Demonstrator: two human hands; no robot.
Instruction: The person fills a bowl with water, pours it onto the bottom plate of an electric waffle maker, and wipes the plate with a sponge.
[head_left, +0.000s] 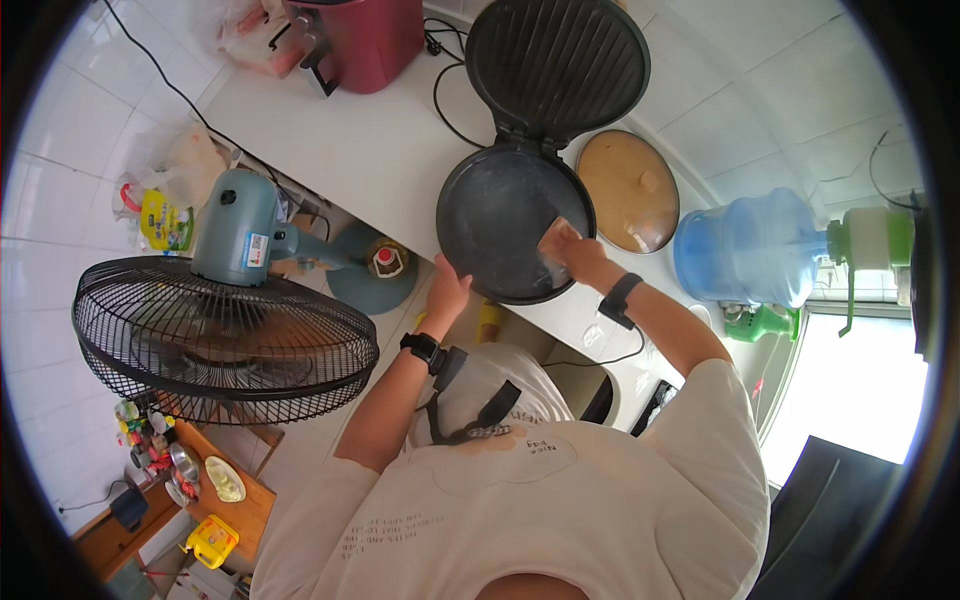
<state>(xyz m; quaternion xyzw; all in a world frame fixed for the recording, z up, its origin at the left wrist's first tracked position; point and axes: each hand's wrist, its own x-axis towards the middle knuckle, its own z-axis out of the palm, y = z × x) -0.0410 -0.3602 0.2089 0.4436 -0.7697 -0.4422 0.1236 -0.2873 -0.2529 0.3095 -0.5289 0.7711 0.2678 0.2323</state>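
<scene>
A round black electric griddle (510, 217) stands unfolded on the white counter, its ridged lid (559, 64) tilted back. My right hand (583, 256) presses a light brown cloth or paper (556, 238) onto the right side of the lower plate, where pale smears show. My left hand (447, 291) is at the plate's lower left edge, thumb apart from the fingers; whether it touches the rim is hard to tell. Right of the griddle lies a round glass lid (628, 191).
A maroon appliance (382, 45) stands at the counter's far left. A large blue water bottle (746, 244) lies to the right. A black-caged fan (225, 341) is close to my left arm. Behind the griddle a black cord (442, 112) curves over the counter.
</scene>
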